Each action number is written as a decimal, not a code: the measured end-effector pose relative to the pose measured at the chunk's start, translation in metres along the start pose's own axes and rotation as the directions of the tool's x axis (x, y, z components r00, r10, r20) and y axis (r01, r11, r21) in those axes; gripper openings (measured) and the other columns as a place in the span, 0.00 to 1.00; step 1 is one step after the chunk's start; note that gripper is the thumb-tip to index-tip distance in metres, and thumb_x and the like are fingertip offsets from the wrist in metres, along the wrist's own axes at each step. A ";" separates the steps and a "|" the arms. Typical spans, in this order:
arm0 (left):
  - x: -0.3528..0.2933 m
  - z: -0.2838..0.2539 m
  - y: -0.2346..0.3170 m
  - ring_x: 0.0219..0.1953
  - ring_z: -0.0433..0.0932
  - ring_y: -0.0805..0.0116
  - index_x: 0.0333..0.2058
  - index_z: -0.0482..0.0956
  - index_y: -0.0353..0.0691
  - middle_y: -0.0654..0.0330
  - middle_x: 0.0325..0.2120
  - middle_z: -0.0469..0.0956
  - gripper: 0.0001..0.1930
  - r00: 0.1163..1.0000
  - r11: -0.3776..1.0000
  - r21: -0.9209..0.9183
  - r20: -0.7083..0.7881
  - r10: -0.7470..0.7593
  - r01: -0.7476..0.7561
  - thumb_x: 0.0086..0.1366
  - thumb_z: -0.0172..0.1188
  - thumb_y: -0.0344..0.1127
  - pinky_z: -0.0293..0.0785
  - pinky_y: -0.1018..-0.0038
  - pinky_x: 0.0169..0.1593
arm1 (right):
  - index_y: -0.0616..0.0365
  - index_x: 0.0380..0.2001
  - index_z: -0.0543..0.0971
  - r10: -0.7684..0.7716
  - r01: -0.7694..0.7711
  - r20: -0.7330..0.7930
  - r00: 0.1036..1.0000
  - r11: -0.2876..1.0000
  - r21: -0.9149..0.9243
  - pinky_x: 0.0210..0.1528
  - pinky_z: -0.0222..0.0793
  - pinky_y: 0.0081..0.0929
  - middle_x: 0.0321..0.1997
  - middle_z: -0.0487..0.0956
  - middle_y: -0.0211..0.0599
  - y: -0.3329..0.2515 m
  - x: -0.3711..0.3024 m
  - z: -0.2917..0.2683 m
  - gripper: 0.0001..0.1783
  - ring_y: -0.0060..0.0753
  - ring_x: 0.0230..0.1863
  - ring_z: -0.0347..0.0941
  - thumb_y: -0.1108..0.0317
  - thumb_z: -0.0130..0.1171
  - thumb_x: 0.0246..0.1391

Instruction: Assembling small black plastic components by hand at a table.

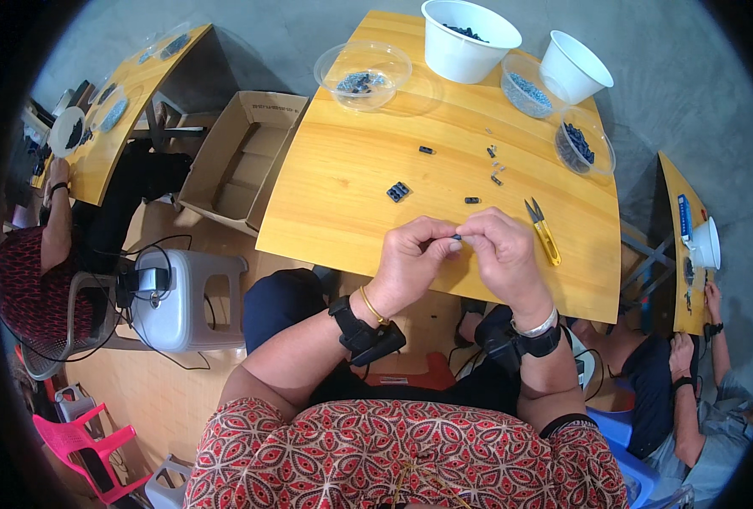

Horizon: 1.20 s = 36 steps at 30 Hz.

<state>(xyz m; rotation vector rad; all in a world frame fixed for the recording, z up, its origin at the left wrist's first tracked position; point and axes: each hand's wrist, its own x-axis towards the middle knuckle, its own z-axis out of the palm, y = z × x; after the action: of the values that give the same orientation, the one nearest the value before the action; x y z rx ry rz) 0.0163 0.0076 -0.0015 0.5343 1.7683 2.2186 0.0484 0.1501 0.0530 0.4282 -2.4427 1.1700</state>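
Above the near part of the wooden table, my two hands meet fingertip to fingertip. Thumb and forefinger of my left hand [412, 259] are closed on a small black piece [456, 237]. My right hand [504, 254] pinches the same piece from the other side; its exact shape is mostly covered by fingers. Beyond them lie a small black part [472, 200] and, to the left, a cluster of black parts [398, 192] side by side. Another black part [426, 150] lies farther back. Yellow-handled thread snips [544, 233], blades apart, rest right of my right hand.
Along the far side of the table [326, 204] stand a clear bowl [362, 97], a white tub [470, 55], a tilted white bucket [576, 68], and clear bowls of silvery bits [527, 93] and black pieces [578, 146]. A cardboard box [245, 161] is at left. People sit on both sides.
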 end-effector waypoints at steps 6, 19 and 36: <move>0.000 0.000 0.004 0.30 0.74 0.78 0.31 0.77 0.32 0.62 0.27 0.77 0.04 1.000 1.000 0.011 -0.016 -0.012 0.012 0.56 0.57 0.21 0.72 0.82 0.35 | 0.63 0.26 0.74 -0.040 0.040 -0.026 0.999 0.999 -0.016 0.29 0.67 0.28 0.26 0.73 0.42 0.002 -0.003 0.003 0.06 0.40 0.28 0.72 0.84 0.51 0.43; 0.003 -0.001 0.008 0.29 0.75 0.76 0.35 0.77 0.30 0.60 0.27 0.77 0.06 0.997 0.991 -0.105 0.002 -0.083 0.082 0.59 0.55 0.22 0.73 0.80 0.35 | 0.64 0.52 0.66 -0.079 0.114 0.146 0.986 0.961 -0.251 0.49 0.60 0.37 0.43 0.69 0.49 0.003 -0.004 -0.009 0.29 0.50 0.45 0.63 0.52 0.46 0.55; 0.002 -0.004 0.007 0.28 0.75 0.76 0.34 0.77 0.30 0.61 0.27 0.77 0.05 0.984 0.974 -0.149 0.066 -0.165 0.173 0.60 0.54 0.24 0.73 0.81 0.33 | 0.62 0.47 0.71 0.016 0.010 0.089 0.996 0.959 -0.282 0.45 0.62 0.39 0.37 0.72 0.47 0.001 -0.015 0.000 0.23 0.50 0.41 0.66 0.62 0.55 0.49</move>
<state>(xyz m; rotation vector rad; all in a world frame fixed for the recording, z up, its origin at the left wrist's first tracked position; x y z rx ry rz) 0.0131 0.0038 0.0045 0.3894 1.5386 2.1787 0.0616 0.1524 0.0456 0.3976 -2.6373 0.7992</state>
